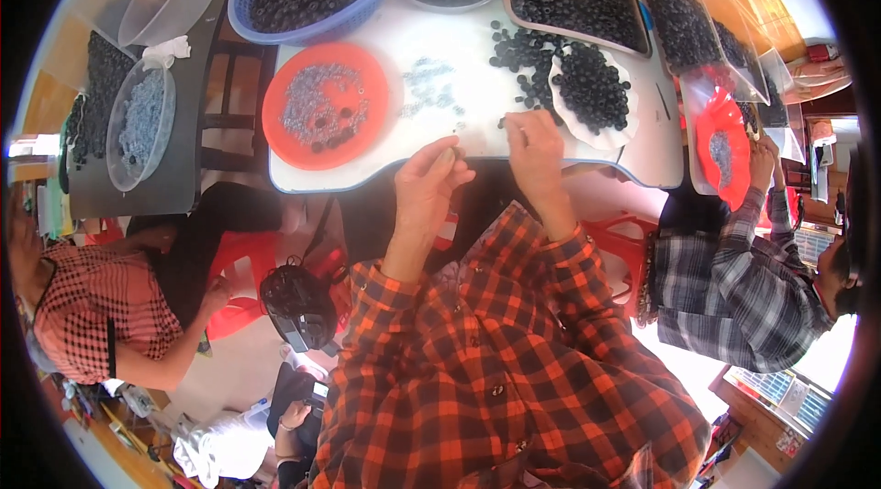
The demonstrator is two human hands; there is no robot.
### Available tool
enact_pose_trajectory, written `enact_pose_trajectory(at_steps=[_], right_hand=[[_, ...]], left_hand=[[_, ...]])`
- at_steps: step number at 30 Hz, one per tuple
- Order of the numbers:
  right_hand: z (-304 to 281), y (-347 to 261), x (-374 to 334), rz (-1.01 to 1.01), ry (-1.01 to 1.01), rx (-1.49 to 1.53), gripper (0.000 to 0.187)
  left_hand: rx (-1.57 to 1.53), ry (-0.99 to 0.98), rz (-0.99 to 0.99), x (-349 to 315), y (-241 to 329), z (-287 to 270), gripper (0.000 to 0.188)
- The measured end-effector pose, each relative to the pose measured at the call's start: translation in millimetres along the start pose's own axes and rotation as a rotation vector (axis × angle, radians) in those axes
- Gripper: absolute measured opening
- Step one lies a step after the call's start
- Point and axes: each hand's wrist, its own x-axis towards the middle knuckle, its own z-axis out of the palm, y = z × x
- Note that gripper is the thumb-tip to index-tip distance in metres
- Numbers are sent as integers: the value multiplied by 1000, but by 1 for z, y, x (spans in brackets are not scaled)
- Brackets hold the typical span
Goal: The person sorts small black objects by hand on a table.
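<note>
My left hand [433, 175] is raised at the front edge of the white table [477, 131], thumb and fingertips pinched together. Whatever small thing it holds is too tiny to name. Just to its right, my right hand [537, 154] pinches a small black round piece at its fingertips. Beyond the right hand lie a loose heap of black round pieces [528, 58] and a white scalloped dish [557, 96] filled with more of them. Small clear bits [429, 85] are scattered on the tabletop past my left hand. An orange-red plate [280, 136] of clear bits and several black pieces sits to the left.
Along the back stand a blue basket [353, 14], a clear bowl [450, 5] and a metal tray [642, 39], all with black pieces. Co-workers sit to the left [110, 305] and right [734, 296]. A black bag [298, 307] hangs near my left side.
</note>
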Motion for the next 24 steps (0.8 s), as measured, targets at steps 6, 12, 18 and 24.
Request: enact_pose_trajectory(at_steps=[6,12,18,24], right_hand=[[-6,17,11,-34,10,-286,13],[-2,15,26,-85,-72,-432,12],[-2,15,29,-129,-106,-487,5],[-6,4,16,-132,-44,-170,7]], left_hand=[[-11,-23,12,2,-3,-5,20],[-35,-28,15,0,-4,-3,22],[-158,-110,-33,1,-4,-4,24],[-221,-121,-86,-1,-2,0,26]])
